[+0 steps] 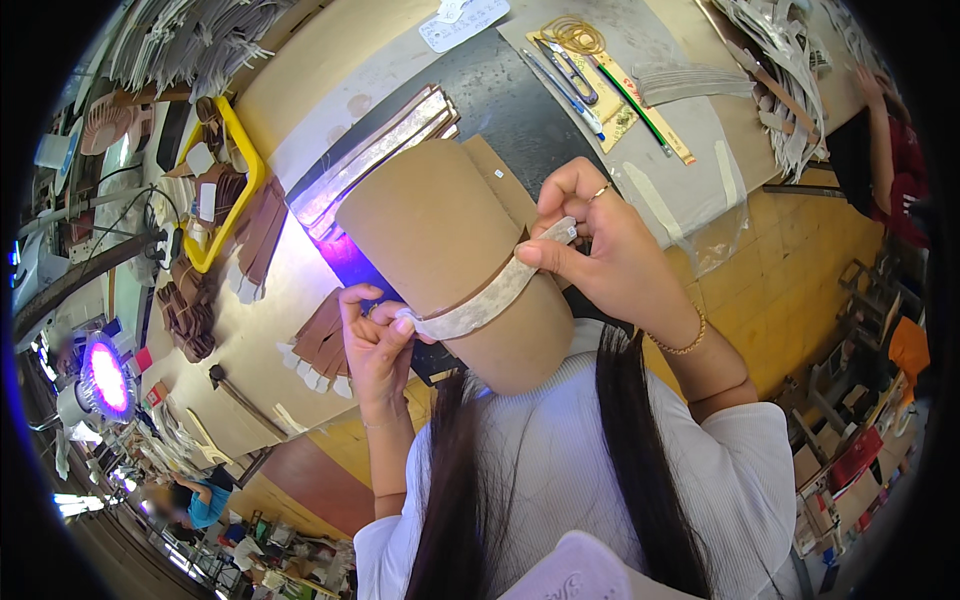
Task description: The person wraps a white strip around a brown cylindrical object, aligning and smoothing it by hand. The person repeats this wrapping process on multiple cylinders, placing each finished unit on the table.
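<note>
A tan, smooth panel [425,220], like leather or card, lies in front of me and curves down over the near table edge. Across it runs a narrow strip [482,305] with a mottled whitish face and a brown edge. My left hand [378,345] pinches the strip's left end between thumb and fingers. At the other end, the thumb and fingers of my right hand [605,235] are closed on the strip near its pale tip. The strip bows toward me between the two hands. Whether it is stuck to the panel, I cannot tell.
More long strips [385,150] lie beyond the panel on the black mat [500,85]. Snips [570,75], pens and a ruler [650,115] lie at the far right. Leftward are brown strip bundles [320,345], a yellow-rimmed tray [250,150] and a bright lamp [108,375].
</note>
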Demonstrator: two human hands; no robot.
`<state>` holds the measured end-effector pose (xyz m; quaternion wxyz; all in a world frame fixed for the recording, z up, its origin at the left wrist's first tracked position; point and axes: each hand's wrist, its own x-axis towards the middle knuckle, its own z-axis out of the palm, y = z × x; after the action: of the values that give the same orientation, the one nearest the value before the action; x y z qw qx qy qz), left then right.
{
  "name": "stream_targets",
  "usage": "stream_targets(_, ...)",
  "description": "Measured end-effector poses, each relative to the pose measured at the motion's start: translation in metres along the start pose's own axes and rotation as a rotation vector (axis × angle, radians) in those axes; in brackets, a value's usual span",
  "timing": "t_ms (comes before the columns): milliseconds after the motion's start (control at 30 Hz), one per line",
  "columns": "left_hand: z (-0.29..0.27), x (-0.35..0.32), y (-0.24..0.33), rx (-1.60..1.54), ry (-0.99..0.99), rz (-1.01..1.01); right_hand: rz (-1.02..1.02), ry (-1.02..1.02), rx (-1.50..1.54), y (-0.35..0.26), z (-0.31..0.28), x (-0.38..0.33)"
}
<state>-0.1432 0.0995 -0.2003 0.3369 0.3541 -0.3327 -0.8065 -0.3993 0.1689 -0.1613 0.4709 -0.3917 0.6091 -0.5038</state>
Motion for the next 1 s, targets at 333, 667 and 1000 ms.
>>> stream_targets(333,0.000,0.000,0.000,-0.016,-0.019,0.004,0.039,-0.003,0.072,0.020,0.003,-0.001)
stream_targets(667,-0.001,-0.004,-0.001,-0.013,0.014,-0.007,0.355,-0.033,0.632,0.038,0.000,-0.003)
stream_targets(1000,0.005,-0.003,-0.001,-0.041,0.055,-0.005,0.329,0.013,0.530,0.037,0.007,-0.001)
